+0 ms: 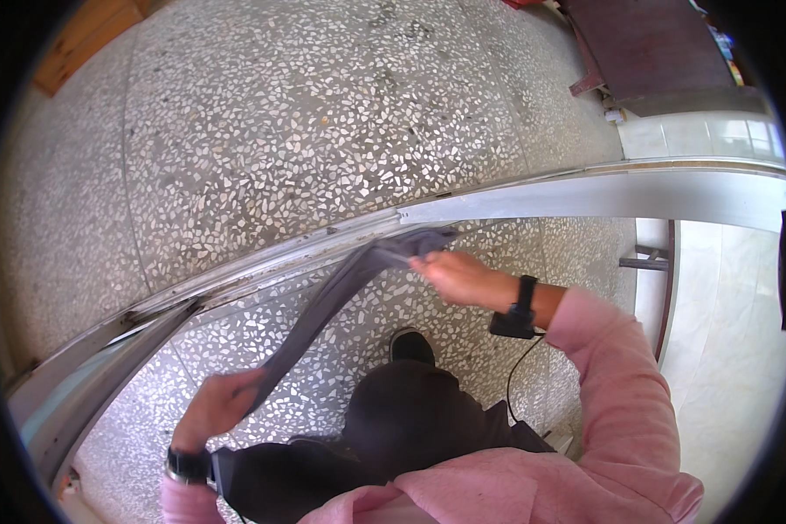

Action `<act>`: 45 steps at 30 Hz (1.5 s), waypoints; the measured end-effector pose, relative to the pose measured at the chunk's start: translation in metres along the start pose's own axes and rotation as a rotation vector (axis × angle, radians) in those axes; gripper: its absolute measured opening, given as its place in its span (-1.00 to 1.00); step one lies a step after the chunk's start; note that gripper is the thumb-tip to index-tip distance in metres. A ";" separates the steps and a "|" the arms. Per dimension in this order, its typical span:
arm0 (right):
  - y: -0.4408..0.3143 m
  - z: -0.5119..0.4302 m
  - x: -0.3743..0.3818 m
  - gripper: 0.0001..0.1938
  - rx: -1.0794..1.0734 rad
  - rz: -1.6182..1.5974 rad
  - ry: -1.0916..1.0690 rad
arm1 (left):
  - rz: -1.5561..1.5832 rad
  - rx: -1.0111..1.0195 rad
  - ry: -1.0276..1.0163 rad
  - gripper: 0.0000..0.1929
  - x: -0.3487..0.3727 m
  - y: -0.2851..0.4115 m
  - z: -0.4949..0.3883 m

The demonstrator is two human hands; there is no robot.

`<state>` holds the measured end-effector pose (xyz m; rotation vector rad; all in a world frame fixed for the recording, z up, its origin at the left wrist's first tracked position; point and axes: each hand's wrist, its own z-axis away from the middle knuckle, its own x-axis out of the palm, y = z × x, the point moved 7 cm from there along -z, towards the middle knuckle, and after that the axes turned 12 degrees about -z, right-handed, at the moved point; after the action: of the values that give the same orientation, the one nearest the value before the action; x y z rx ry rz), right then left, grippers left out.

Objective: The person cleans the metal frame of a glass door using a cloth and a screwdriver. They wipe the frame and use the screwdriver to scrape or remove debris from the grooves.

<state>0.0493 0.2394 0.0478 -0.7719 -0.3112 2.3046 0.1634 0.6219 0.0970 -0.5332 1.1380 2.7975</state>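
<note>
A long, dark grey cloth [314, 318] stretches diagonally between my two hands above the speckled terrazzo floor. Its lower end is gripped in my left hand [219, 401]. My right hand [457, 278] is closed at the upper end, where a thin, light rod-like tool [392, 255] juts from the fingers against the cloth; blur hides what kind it is. The cloth's bunched upper end lies by the metal sliding-door track [301, 252], which has dark dirt along its grooves. Whether the cloth touches the track I cannot tell.
Sliding-door panels stand at the left [114, 380] and right [563, 196] of the track. Past it are a dark wooden piece of furniture [655, 52] and an orange-brown wooden one [88, 42]. My shoe [411, 346] is below the cloth; a black cable [514, 373] hangs from my right wrist device.
</note>
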 end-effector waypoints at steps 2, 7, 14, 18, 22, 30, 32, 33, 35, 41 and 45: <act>-0.045 -0.030 0.024 -0.62 -0.122 -0.097 -0.030 | -0.056 -0.081 0.018 -0.68 0.004 -0.022 0.047; -0.202 -0.107 0.102 -0.74 -0.710 -0.120 -0.131 | 0.035 -0.323 0.150 -0.67 0.039 -0.057 0.149; -0.198 -0.090 0.123 -0.45 -1.147 0.180 -0.543 | 0.359 -0.265 0.560 -0.77 0.006 -0.019 0.241; -0.127 -0.053 0.094 -0.50 -1.031 0.011 -0.394 | 0.601 0.124 0.753 -0.79 -0.024 0.033 0.224; -0.076 -0.020 0.062 -0.42 -0.910 -0.307 -0.136 | 0.658 0.254 0.646 -0.91 -0.034 0.089 0.147; -0.100 -0.018 0.083 -0.61 -1.020 -0.894 -0.123 | 0.745 0.638 0.231 -0.73 -0.032 0.209 0.022; -0.086 -0.026 0.090 -0.67 -0.880 -0.867 -0.138 | 0.770 0.659 0.242 -0.73 -0.036 0.218 0.020; -0.071 -0.027 0.096 -0.69 -0.718 -0.851 -0.236 | 0.801 0.663 0.245 -0.72 -0.039 0.219 0.021; -0.041 0.003 0.062 -0.72 -0.891 -0.690 0.047 | 0.746 0.634 0.332 -0.75 -0.048 0.212 0.024; 0.074 0.123 -0.045 -0.65 -0.538 -0.070 0.589 | 0.093 0.394 0.367 -0.79 -0.045 0.170 -0.019; 0.104 0.140 -0.080 -0.51 -0.457 0.370 0.895 | 0.063 0.440 0.350 -0.83 0.004 0.146 -0.103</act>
<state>-0.0424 0.1072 0.1520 -2.1234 -0.2883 1.9508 0.1604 0.4451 0.1234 -0.9687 1.7992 2.4350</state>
